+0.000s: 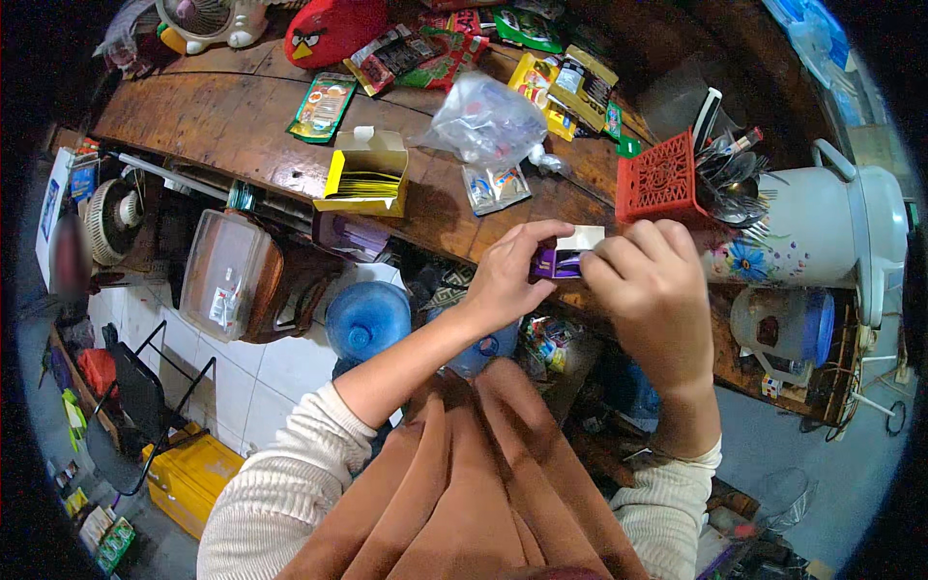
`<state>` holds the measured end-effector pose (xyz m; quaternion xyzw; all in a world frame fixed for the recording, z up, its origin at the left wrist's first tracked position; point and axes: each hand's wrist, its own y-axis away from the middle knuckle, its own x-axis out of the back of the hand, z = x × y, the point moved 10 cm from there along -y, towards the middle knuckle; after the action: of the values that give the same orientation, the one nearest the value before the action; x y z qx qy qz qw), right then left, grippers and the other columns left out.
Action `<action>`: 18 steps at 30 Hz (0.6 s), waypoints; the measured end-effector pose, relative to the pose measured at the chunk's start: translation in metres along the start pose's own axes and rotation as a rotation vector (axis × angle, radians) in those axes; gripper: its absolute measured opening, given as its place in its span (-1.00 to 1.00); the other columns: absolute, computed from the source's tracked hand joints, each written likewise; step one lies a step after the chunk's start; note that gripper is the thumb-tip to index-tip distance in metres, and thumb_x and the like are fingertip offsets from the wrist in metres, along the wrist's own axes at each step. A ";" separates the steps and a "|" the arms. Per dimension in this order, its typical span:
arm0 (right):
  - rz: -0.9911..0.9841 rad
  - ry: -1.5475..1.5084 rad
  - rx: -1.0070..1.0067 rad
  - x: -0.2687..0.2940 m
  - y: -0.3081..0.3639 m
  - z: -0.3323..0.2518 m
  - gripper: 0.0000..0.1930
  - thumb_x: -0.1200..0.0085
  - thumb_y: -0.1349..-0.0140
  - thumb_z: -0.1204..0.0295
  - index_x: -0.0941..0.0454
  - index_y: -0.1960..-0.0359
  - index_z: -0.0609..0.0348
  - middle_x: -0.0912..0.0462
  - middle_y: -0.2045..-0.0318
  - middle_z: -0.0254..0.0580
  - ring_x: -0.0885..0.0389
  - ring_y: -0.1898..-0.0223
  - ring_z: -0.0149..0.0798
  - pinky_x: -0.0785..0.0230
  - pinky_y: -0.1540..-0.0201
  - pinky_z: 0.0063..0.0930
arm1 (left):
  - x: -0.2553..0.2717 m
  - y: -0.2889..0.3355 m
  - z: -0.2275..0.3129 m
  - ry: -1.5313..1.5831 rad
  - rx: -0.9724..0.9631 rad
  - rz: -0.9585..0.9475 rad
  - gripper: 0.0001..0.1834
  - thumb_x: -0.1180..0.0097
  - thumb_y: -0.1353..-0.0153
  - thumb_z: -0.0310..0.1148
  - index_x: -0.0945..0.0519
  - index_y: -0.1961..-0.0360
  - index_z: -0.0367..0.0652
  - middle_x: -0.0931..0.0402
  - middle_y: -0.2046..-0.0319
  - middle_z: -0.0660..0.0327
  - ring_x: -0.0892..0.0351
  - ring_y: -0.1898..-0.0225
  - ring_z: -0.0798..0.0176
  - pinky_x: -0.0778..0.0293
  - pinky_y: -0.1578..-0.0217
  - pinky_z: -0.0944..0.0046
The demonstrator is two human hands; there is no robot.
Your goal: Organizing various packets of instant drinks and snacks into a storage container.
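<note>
My left hand (509,277) grips a small purple box (548,259) at the table's front edge, thumb below and fingers above. Its white flap (583,238) stands open. My right hand (655,285) is curled at the open end of that box, fingertips at its mouth. Purple packet edges show there, but what the right fingers pinch is hidden. Farther back to the left, an open yellow box (340,174) stands full of upright yellow sachets (362,186). Between the two boxes lie a white sachet (496,188) and a clear plastic bag (486,121).
A red basket of cutlery (659,179) and a white flowered thermos-like container (807,227) stand close to my right hand. Colourful food packets (322,106) lie along the back of the wooden table (222,121). Below sit a blue water jug (367,319) and a clear tub (227,275).
</note>
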<state>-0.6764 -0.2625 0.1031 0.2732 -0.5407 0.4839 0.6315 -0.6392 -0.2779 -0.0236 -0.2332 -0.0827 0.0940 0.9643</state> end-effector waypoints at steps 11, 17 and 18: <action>-0.013 -0.442 -0.282 -0.071 0.015 0.002 -0.20 -0.15 0.08 0.07 -0.15 -0.23 0.02 0.00 -0.26 0.12 -0.02 -0.25 0.16 0.06 -0.21 -0.01 | 0.048 0.022 0.038 -0.268 -0.273 0.343 -0.34 -0.34 0.18 -0.28 -0.32 0.01 -0.08 -0.36 0.07 0.07 -0.36 0.04 -0.01 -0.28 0.06 0.07; -0.150 -0.417 -0.339 -0.083 0.013 0.003 -0.32 -0.11 0.08 0.57 -0.22 -0.18 0.12 -0.17 -0.18 0.17 -0.18 -0.17 0.09 -0.06 -0.18 -0.22 | 0.150 0.009 0.050 -0.289 -0.024 0.652 -0.32 -0.42 0.39 -0.15 -0.42 0.14 0.03 -0.17 -0.06 0.00 -0.17 -0.07 -0.08 -0.16 -0.04 0.01; -0.138 -0.486 -0.348 -0.077 0.012 0.005 -0.33 -0.08 0.07 0.61 -0.21 -0.18 0.14 -0.26 -0.12 0.15 -0.25 -0.12 0.05 -0.11 -0.15 -0.25 | 0.151 -0.008 0.060 -0.452 -0.032 0.558 -0.32 -0.40 0.40 -0.17 -0.43 0.13 0.00 -0.17 -0.07 -0.04 -0.18 -0.06 -0.11 -0.19 -0.03 0.03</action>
<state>-0.6857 -0.2867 0.0289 0.3050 -0.7307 0.2605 0.5525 -0.5040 -0.2257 0.0503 -0.2352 -0.2283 0.4015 0.8552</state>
